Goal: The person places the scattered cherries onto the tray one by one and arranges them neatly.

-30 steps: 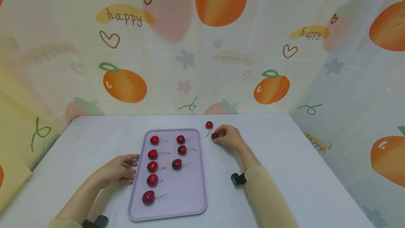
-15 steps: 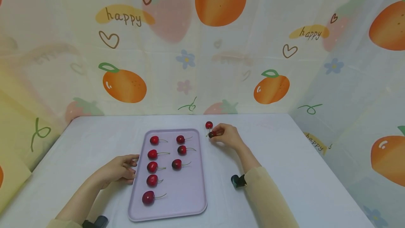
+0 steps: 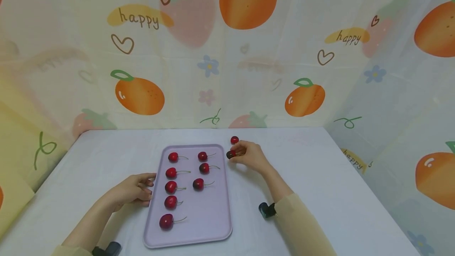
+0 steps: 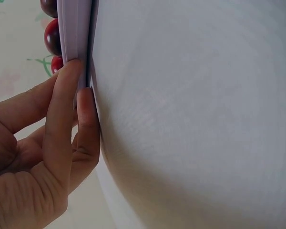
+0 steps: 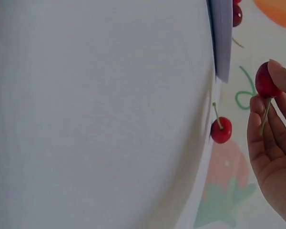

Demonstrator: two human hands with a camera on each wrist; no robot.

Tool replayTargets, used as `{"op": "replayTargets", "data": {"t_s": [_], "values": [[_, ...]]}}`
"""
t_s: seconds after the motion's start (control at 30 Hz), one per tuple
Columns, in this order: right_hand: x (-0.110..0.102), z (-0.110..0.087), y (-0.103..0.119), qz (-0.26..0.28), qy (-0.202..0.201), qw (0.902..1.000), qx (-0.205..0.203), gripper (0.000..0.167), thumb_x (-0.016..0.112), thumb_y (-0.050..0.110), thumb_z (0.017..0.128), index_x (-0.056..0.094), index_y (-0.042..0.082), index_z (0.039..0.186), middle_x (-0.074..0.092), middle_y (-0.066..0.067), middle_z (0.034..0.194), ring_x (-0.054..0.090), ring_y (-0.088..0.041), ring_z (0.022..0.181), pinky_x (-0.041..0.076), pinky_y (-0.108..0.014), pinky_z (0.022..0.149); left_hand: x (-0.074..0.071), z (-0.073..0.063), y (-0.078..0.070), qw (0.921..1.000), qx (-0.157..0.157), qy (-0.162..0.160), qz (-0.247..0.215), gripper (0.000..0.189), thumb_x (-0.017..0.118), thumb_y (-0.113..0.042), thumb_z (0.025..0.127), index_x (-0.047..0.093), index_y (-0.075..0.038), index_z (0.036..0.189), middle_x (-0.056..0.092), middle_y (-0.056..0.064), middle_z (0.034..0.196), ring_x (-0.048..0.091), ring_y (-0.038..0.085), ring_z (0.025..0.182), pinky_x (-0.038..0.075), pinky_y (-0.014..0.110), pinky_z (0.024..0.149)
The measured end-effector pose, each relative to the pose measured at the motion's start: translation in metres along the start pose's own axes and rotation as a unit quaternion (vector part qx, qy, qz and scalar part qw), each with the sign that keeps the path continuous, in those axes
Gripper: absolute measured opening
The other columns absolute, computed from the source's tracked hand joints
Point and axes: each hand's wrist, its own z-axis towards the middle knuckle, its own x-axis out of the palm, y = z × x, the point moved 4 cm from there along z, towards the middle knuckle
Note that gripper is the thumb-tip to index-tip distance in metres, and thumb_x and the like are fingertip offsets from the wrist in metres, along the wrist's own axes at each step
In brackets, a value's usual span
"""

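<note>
A pale purple tray (image 3: pixel 192 232) lies on the white table, bearing several dark red cherries in a left column and three in a right column, stems to the right. My left hand (image 3: pixel 134 190) rests at the tray's left side; in the left wrist view its fingertips (image 4: pixel 74 67) touch the outer rim. My right hand (image 3: pixel 251 156) pinches a dark cherry (image 5: pixel 264 81) between thumb and fingers, just beyond the tray's upper right edge. That cherry's stem hangs down along the fingers in the right wrist view. Another red cherry (image 3: pixel 234 140) lies on the table behind the right hand.
The white table (image 3: pixel 313 208) runs back to a printed fabric backdrop (image 3: pixel 227 70) with oranges and strawberries. A dark wrist-camera piece (image 3: pixel 266 210) sticks out under the right sleeve, and another (image 3: pixel 108 249) is at the left wrist.
My right hand has moved left with the dark cherry in its pinch, toward the tray's upper right edge. The left hand and the cherries on the tray have stayed put.
</note>
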Motion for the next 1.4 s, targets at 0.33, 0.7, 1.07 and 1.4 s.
{"op": "replayTargets", "data": {"t_s": [0.33,0.7,1.07,1.4], "values": [[0.012,-0.012,0.021,0.005,0.017,0.9994,-0.031,0.028,0.086,0.018,0.074,0.072,0.014,0.099,0.075,-0.002,0.09,0.067,-0.009,0.078,0.057,-0.023,0.076,0.0,0.001,0.001,1.0,-0.005,-0.003,0.0,0.077,0.062,0.007,0.082,0.026,0.012,0.15,0.045,0.029,0.127,0.057,0.018,0.091,0.063,0.03,0.074],[0.031,-0.031,0.049,0.028,0.046,0.9967,-0.061,0.027,0.086,0.022,0.074,0.072,0.019,0.097,0.073,0.003,0.087,0.065,-0.009,0.077,0.056,-0.021,0.07,0.0,0.0,0.0,1.0,-0.007,-0.006,0.001,0.077,0.062,0.006,0.081,0.027,0.011,0.15,0.045,0.028,0.127,0.057,0.018,0.09,0.063,0.029,0.074],[0.054,-0.054,0.067,0.0,0.081,0.9914,-0.103,0.025,0.087,0.02,0.073,0.073,0.021,0.094,0.073,0.006,0.085,0.061,-0.003,0.074,0.055,-0.017,0.069,0.0,0.001,0.0,1.0,-0.007,-0.007,0.001,0.077,0.063,0.006,0.081,0.027,0.011,0.15,0.046,0.027,0.125,0.056,0.018,0.091,0.063,0.029,0.073],[0.066,-0.061,0.066,-0.006,0.138,0.9848,-0.106,0.025,0.087,0.019,0.073,0.073,0.019,0.095,0.074,0.004,0.087,0.061,0.001,0.07,0.056,-0.014,0.066,0.0,0.002,0.001,1.0,-0.002,-0.001,0.0,0.077,0.061,0.007,0.082,0.024,0.013,0.15,0.045,0.03,0.127,0.057,0.017,0.091,0.063,0.029,0.073]]}}
